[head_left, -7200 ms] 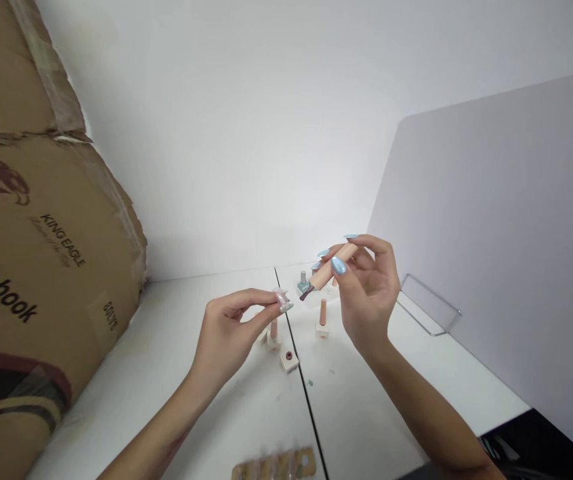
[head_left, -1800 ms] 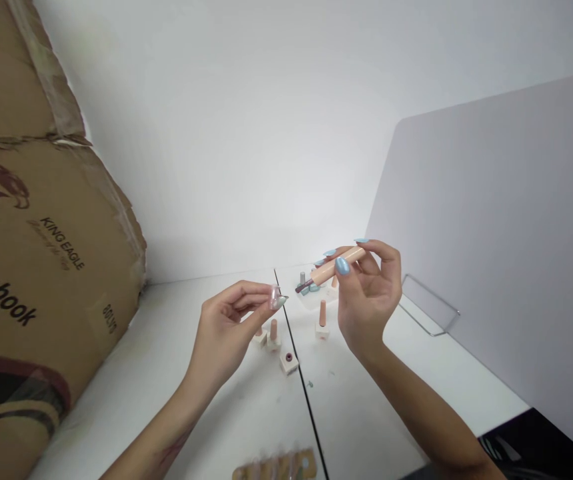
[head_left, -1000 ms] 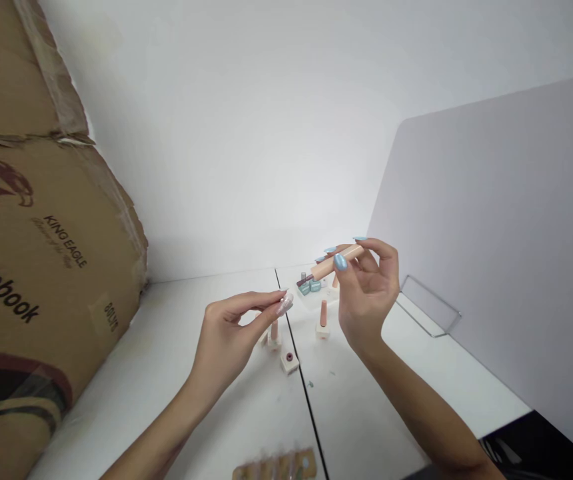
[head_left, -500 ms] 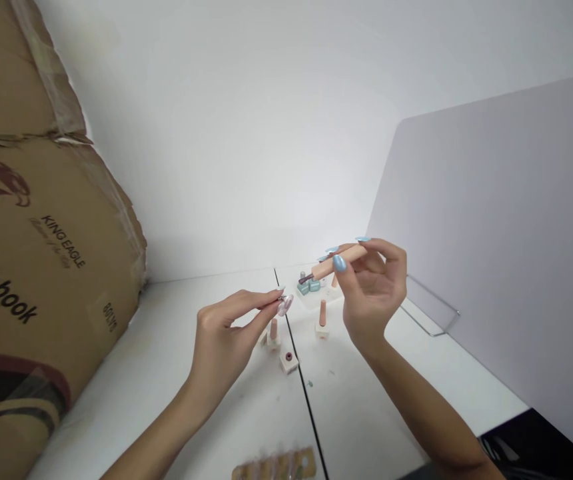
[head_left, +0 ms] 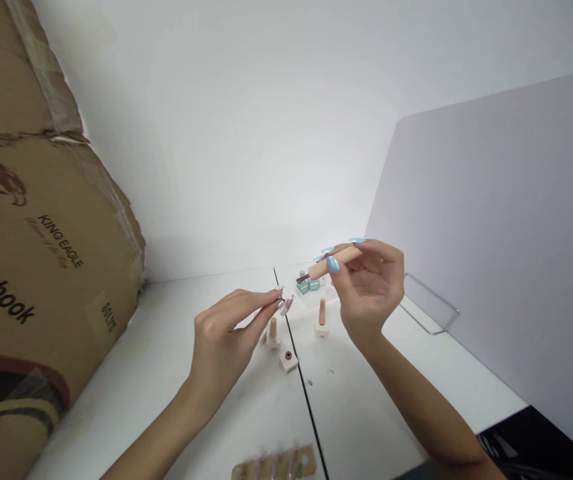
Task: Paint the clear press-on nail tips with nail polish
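Note:
My left hand point(head_left: 224, 333) is raised over the white table point(head_left: 176, 373), its thumb and fingers pinched on a small pale false nail point(head_left: 286, 305). My right hand point(head_left: 369, 287) is up beside it, closed on a peach nail-polish brush cap point(head_left: 336, 259) whose dark brush tip points left, a little apart from the false nail. Below the hands an open square polish bottle point(head_left: 288, 359) stands on the table. Two capped peach bottles point(head_left: 272, 333) point(head_left: 321, 318) stand close to it.
A large brown cardboard box point(head_left: 36, 267) fills the left side. A pale divider panel point(head_left: 496, 227) with a clear stand point(head_left: 429, 307) closes the right. Small teal bottles point(head_left: 309, 284) sit at the back. A card of false nails point(head_left: 274, 463) lies at the near edge.
My left hand turned the false nail and tilted it slightly lower. The right hand drew the brush back a little toward the right; the brush tip is off the nail.

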`<control>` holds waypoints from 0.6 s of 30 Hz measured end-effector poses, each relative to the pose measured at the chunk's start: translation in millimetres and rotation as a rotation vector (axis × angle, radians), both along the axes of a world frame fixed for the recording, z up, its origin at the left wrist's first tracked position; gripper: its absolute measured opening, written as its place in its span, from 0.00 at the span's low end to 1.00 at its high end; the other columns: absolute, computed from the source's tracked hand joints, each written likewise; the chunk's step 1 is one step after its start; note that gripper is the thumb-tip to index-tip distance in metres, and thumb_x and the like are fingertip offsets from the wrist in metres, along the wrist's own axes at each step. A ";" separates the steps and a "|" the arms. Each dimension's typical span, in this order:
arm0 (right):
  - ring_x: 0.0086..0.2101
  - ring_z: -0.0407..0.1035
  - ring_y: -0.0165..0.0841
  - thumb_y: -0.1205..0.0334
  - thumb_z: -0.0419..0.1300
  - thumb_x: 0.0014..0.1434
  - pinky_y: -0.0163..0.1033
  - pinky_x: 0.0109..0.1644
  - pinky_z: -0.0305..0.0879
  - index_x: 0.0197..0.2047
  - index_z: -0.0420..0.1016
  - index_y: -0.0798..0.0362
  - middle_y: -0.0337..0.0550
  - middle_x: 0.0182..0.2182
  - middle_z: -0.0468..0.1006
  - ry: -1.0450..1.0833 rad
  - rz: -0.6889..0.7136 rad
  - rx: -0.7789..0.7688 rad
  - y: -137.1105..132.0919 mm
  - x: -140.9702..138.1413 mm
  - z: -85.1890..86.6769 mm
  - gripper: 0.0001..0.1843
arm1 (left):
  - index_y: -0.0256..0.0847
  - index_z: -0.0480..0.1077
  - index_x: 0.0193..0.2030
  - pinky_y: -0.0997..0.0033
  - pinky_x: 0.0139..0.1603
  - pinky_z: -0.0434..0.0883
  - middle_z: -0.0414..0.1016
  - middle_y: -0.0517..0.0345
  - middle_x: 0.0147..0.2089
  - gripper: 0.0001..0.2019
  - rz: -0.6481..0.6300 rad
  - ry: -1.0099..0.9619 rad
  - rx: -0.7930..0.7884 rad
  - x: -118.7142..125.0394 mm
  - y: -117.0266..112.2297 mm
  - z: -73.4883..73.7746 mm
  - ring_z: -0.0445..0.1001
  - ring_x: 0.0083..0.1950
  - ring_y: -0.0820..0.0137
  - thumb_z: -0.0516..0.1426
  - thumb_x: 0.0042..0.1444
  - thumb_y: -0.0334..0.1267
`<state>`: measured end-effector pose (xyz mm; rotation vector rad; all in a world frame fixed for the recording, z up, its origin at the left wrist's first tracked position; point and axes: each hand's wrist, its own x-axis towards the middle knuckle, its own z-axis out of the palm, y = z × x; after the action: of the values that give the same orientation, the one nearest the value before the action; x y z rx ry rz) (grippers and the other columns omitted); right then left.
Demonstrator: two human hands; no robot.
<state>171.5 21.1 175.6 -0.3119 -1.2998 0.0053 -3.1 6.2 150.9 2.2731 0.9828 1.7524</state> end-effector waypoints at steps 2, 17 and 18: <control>0.28 0.77 0.31 0.75 0.60 0.58 0.45 0.38 0.77 0.47 0.66 0.47 0.30 0.23 0.77 0.017 0.014 0.003 -0.9 -0.1 -0.1 0.17 | 0.45 0.80 0.39 0.69 0.36 0.74 0.84 0.57 0.35 0.08 0.002 -0.002 0.002 -0.3 0.4 -0.9 0.80 0.35 0.66 0.62 0.55 0.28; 0.29 0.76 0.29 0.76 0.59 0.58 0.43 0.39 0.77 0.47 0.67 0.49 0.31 0.24 0.76 0.063 0.055 -0.019 -1.8 -1.4 1.2 0.17 | 0.45 0.81 0.37 0.70 0.37 0.76 0.85 0.59 0.37 0.05 0.006 -0.065 -0.180 0.7 -1.7 1.5 0.81 0.37 0.65 0.63 0.55 0.33; 0.29 0.75 0.29 0.75 0.60 0.58 0.44 0.39 0.78 0.47 0.67 0.49 0.31 0.25 0.75 0.064 0.074 -0.031 -3.1 -2.1 0.9 0.16 | 0.45 0.81 0.37 0.71 0.39 0.76 0.85 0.60 0.37 0.05 -0.004 -0.087 -0.224 1.1 -1.4 2.1 0.81 0.38 0.66 0.64 0.55 0.34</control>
<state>169.4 18.0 176.5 -0.2878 -1.2482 0.0968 -2.0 4.8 153.0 2.0443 1.0954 1.6313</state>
